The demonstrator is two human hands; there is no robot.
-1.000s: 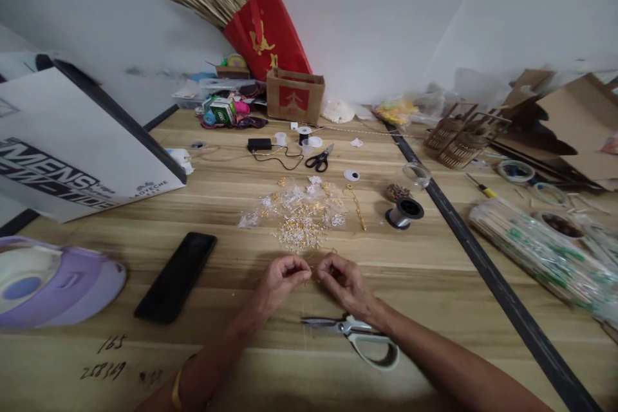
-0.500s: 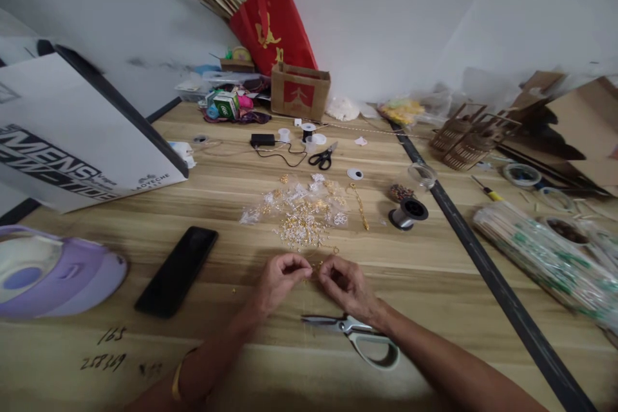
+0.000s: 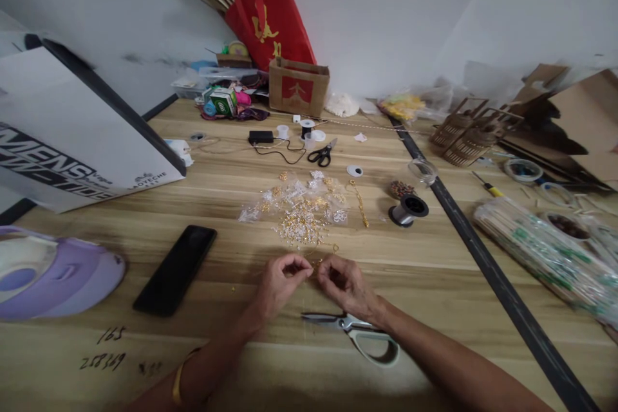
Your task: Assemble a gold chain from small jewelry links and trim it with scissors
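Observation:
My left hand (image 3: 284, 280) and my right hand (image 3: 346, 283) face each other low over the table, thumb and finger of each pinched together. Between the fingertips is a small bit of gold beadwork (image 3: 317, 264), partly hidden by the fingers. A thin gold wire with a loop (image 3: 335, 247) runs out just beyond them. Past it lies a heap of gold and clear beads (image 3: 302, 226), with small plastic bags of findings (image 3: 294, 193) behind. Scissors with pale green handles (image 3: 371, 341) lie under my right wrist. A gold chain (image 3: 360, 205) rests to the right of the heap.
A black phone (image 3: 176, 270) and a purple visor (image 3: 72, 277) lie at left, below a white box (image 3: 82, 135). At right stand a wire spool (image 3: 408, 210) and a bead dish (image 3: 403, 189). Black scissors (image 3: 322, 154) lie farther back. Wrapped sticks (image 3: 541, 257) lie far right.
Both hands stay pinched in nearly the same place, with only slight finger movement. The whole view has shifted a little.

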